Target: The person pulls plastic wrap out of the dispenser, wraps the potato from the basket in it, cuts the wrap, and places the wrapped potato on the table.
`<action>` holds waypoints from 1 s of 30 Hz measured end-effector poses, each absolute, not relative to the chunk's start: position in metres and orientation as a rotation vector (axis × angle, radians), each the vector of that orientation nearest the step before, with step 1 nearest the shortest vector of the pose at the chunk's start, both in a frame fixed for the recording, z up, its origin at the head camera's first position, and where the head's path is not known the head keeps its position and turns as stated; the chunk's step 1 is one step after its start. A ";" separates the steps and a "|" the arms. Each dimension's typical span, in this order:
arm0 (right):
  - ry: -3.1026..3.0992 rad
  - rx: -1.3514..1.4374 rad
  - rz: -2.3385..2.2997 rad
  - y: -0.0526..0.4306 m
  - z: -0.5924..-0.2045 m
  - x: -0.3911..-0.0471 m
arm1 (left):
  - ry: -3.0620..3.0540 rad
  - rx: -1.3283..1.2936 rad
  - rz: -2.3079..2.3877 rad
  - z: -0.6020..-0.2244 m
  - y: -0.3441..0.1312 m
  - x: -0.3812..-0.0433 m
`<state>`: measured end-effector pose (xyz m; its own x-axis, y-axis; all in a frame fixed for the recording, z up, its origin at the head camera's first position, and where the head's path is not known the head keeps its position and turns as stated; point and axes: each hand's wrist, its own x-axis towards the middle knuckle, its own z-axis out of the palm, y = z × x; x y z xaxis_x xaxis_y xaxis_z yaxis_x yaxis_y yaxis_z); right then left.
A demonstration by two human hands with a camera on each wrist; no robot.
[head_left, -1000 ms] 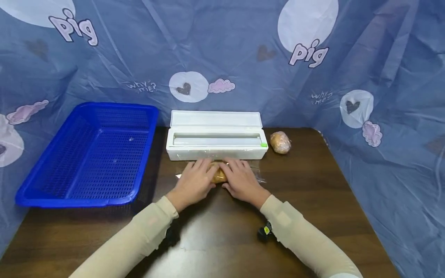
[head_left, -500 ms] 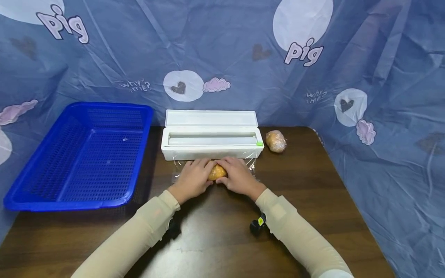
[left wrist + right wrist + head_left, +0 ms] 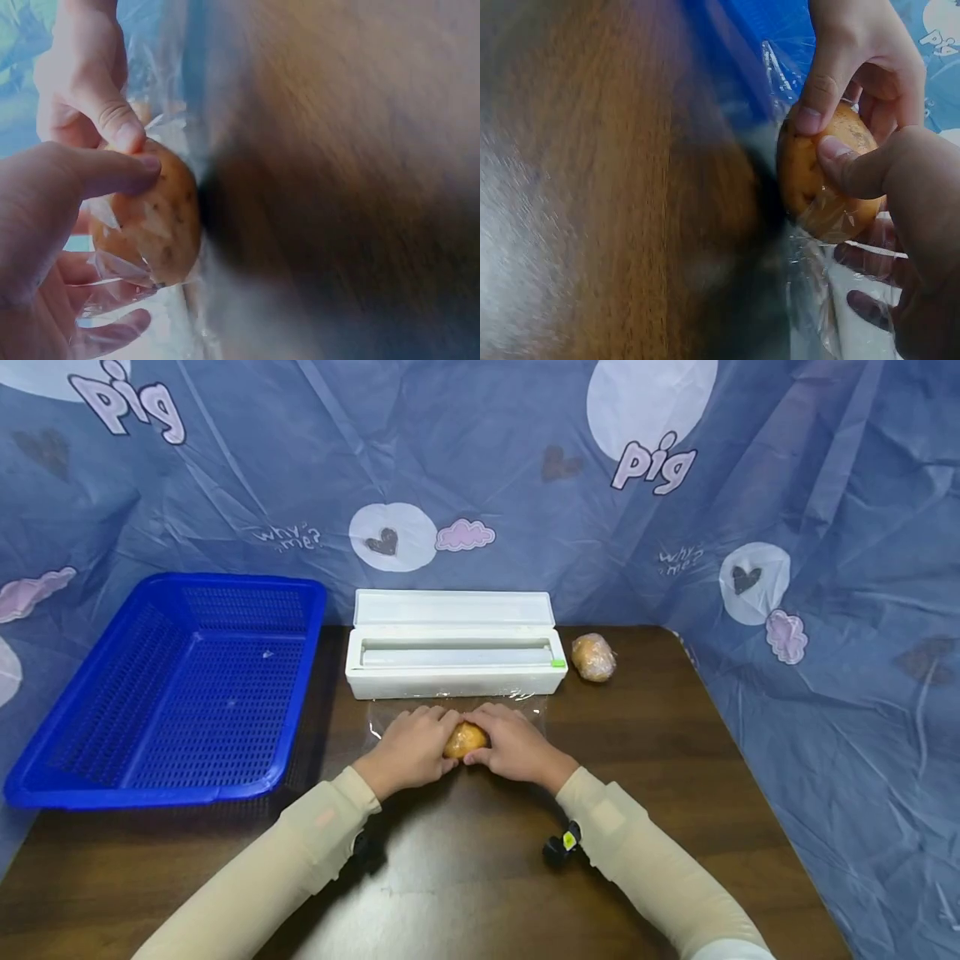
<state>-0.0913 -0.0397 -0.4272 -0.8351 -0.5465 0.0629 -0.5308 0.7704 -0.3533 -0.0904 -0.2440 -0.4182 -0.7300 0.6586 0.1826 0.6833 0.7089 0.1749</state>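
A yellow-brown potato (image 3: 466,741) with small dark spots lies between both hands, in front of the white cling film box. Clear cling film (image 3: 810,277) covers part of it and spreads out to either side. My left hand (image 3: 416,747) grips it from the left, thumb (image 3: 120,171) pressed on the near face and fingers behind. From the right, my right hand (image 3: 517,747) holds it the same way, the two thumbtips close together. The film runs back to the box (image 3: 457,682), whose lid stands up at the rear and whose roll shows inside.
A film-wrapped potato (image 3: 593,657) sits right of the box. To the left stands a blue plastic basket (image 3: 202,797). The dark wooden table (image 3: 465,877) extends towards me, and a printed blue cloth (image 3: 465,435) hangs behind.
Both hands have drawn together around the potato, and more of its face shows between them. The film at the sides has shifted. The head view has turned slightly.
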 end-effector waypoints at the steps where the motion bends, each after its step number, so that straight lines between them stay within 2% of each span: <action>1: 2.896 -0.894 -0.569 -0.040 -0.426 -0.089 | -2.816 -1.116 -0.372 -0.417 -0.245 -0.089; 13: 2.420 -0.900 -0.775 -0.036 -0.410 -0.089 | -3.175 -1.297 -0.939 -0.396 -0.254 -0.090; 24: 2.310 -0.925 -0.696 -0.040 -0.405 -0.104 | -3.309 -1.391 -1.052 -0.395 -0.256 -0.112; 30: 2.509 -0.938 -0.557 -0.039 -0.395 -0.108 | -3.330 -1.465 -0.981 -0.394 -0.261 -0.123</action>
